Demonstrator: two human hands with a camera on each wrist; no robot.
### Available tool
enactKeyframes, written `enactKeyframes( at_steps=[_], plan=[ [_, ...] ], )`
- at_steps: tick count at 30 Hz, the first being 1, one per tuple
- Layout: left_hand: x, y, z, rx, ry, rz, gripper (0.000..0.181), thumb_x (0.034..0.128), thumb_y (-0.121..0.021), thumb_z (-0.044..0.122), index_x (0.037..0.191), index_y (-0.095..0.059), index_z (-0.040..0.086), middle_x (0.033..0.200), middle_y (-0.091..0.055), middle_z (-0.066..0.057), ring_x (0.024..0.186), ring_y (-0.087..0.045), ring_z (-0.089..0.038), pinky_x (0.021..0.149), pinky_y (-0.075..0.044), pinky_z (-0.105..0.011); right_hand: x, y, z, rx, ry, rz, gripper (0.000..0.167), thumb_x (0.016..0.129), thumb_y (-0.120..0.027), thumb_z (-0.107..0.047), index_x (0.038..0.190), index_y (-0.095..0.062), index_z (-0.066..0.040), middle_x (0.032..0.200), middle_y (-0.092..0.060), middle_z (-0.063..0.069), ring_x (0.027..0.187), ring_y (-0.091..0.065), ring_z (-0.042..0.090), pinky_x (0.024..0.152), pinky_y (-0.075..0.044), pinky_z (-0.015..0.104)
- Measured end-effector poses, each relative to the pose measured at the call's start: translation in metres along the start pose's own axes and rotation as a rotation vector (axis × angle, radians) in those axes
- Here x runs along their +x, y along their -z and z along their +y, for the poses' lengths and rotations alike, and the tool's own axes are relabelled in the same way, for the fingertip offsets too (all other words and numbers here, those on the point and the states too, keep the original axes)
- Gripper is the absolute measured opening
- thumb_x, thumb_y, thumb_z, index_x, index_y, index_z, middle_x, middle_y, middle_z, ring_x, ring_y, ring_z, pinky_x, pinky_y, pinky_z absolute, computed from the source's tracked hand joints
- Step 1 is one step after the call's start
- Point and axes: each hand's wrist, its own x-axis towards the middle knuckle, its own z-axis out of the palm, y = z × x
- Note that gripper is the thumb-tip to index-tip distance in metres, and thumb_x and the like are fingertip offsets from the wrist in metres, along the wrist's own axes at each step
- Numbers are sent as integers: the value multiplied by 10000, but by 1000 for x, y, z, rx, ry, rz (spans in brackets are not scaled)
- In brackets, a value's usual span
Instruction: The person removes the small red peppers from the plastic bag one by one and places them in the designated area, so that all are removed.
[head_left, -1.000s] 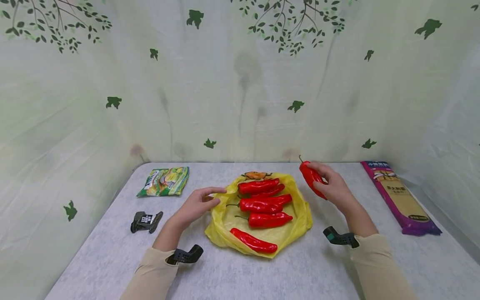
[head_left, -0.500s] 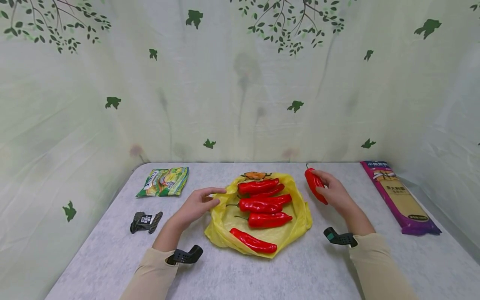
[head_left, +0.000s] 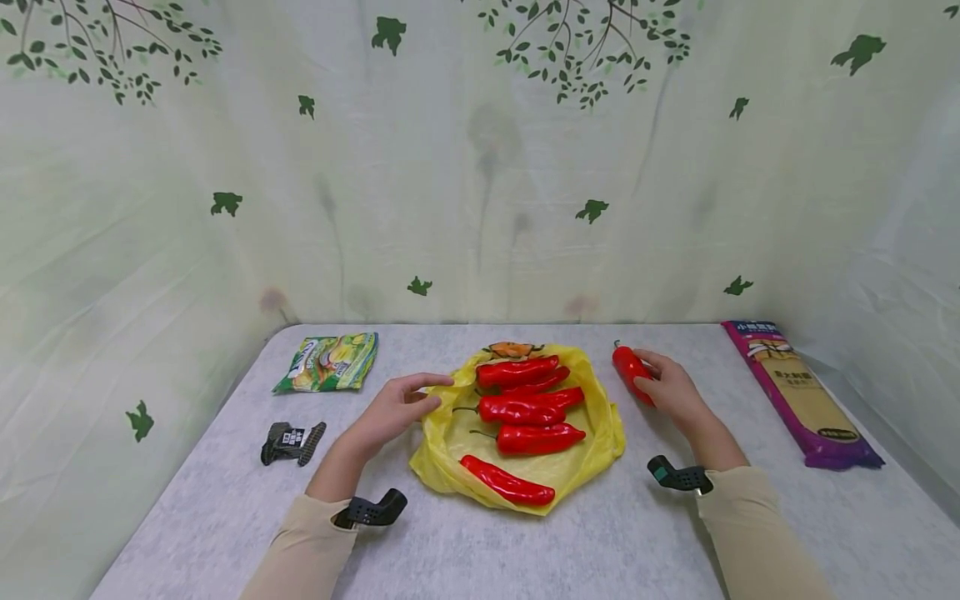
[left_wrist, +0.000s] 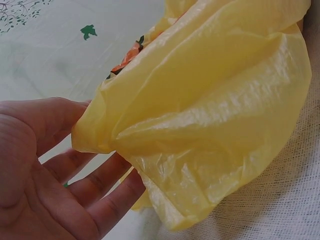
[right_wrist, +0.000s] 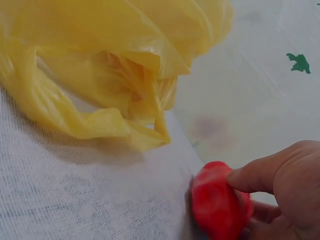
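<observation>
We see the left grip (head_left: 395,406) pinching a yellow plastic bag (left_wrist: 215,100). Beside it, the half-closed right grip (head_left: 673,393) holds a glossy red pepper (head_left: 628,369), its stem (head_left: 617,343) showing only in the head view.

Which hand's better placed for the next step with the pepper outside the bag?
Right, I'd say: the right hand has its grip on that red pepper; the left hand is across the yellow bag, at its opposite edge.
</observation>
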Motion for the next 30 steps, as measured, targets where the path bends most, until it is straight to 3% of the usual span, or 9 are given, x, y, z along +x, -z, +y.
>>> enactKeyframes(
  at_steps=[6,12,17,21,27,30],
  plan=[
    [-1,0,0,-10,-8,-9,360,994,-610,206,1343,-622,115,1462,-556,-126,1225,-604,-299,903,-495,-296,5,0,4,0,-29,15,626,1008,-528,-140,1578,-274,-96,1599,-296,250,1435,-320,451,1053,-462,536],
    [-1,1,-1,-4,-8,-11,359,995,-611,213,1341,-623,120,1459,-557,-126,1192,-615,-286,893,-497,-307,4,-1,6,-7,5,36,582,1001,-548,-141,1551,-365,-192,1615,-283,208,1428,-317,460,1011,-497,537],
    [-1,1,-1,-1,-5,-8,356,994,-613,215,1339,-625,128,1457,-559,-122,1192,-614,-279,892,-498,-304,1,-3,4,-52,27,57,499,1010,-539,-183,1501,-453,-185,1590,-312,211,1394,-344,448,978,-527,520],
    [0,1,-1,-10,-13,-11,364,995,-612,218,1346,-618,122,1463,-552,-130,1198,-615,-282,886,-502,-299,-4,-1,-3,-71,42,117,444,1016,-519,-218,1457,-501,-173,1581,-319,202,1404,-331,433,994,-511,537],
    [0,0,-1,-17,-12,-10,363,994,-610,209,1350,-616,139,1470,-545,-124,1203,-619,-286,879,-510,-289,-15,-3,-27,-61,145,234,365,1014,-503,-198,1365,-601,-172,1610,-312,142,1466,-288,404,1048,-453,577],
    [0,0,0,-16,-7,-5,357,992,-611,202,1346,-623,159,1470,-548,-110,1194,-624,-275,878,-512,-289,-23,-5,-40,-63,214,257,357,1013,-504,-192,1349,-620,-169,1597,-343,128,1458,-312,391,1056,-450,566]
  ],
)
